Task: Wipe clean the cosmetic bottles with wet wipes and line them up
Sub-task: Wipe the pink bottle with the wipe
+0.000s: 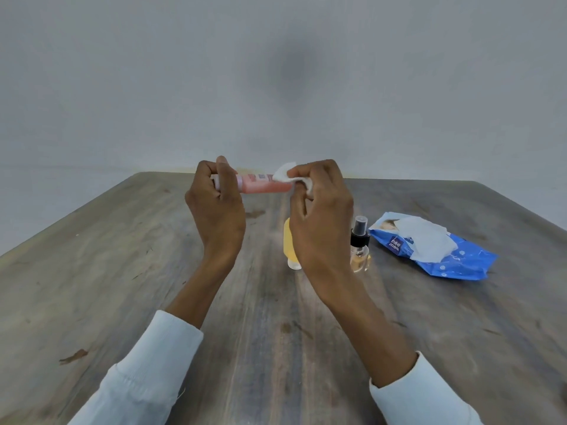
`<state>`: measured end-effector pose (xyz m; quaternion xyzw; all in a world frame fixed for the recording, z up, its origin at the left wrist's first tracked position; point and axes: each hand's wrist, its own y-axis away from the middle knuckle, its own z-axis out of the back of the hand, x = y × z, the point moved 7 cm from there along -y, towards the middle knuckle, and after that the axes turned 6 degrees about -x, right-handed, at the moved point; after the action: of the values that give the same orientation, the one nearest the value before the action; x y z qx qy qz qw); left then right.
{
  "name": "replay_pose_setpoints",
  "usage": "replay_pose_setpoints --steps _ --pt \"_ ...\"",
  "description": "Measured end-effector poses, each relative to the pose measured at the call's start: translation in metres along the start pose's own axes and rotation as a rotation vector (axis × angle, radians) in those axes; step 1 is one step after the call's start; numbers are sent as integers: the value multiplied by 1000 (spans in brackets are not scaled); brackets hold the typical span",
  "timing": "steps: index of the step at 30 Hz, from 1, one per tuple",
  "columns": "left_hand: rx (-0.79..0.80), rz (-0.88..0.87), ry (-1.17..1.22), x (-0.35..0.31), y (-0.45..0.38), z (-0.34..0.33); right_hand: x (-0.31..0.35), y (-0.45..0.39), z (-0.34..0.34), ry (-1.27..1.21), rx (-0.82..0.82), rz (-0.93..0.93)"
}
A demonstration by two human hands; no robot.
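Note:
My left hand [216, 207] grips the cap end of a pink bottle [264, 184], held sideways above the table. My right hand [319, 210] pinches a white wet wipe [283, 173] against the bottle's other end. Below my right hand a yellow bottle [288, 243] stands on its white cap, partly hidden by the wrist. Just right of it stands a clear spray bottle [359, 245] with a black pump and amber liquid.
A blue wet-wipe pack [441, 253] lies at the right of the grey wooden table [122, 271], with a white wipe sticking out of its opening. A plain grey wall rises behind the table's far edge.

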<state>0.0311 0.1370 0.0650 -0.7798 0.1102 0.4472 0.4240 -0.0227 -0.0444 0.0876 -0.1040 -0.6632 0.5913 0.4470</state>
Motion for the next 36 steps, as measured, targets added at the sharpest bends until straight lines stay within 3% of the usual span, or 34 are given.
replay_pose_setpoints --steps 8,14,20,27,32,36 --pt "-33 17 -10 -5 17 -3 26 17 -15 52 140 246" --pt "-15 29 -21 -2 15 -4 -5 3 -1 86 9 47" --pt "-28 39 -24 -3 19 -3 34 25 -20 68 170 266" --pt "15 -14 -43 1 19 -10 -9 3 -3 108 52 35" --pt "91 -194 -142 -8 21 -14 21 19 -16 116 139 178" --pt "84 -217 -171 -5 18 -13 23 20 -19 113 161 213"
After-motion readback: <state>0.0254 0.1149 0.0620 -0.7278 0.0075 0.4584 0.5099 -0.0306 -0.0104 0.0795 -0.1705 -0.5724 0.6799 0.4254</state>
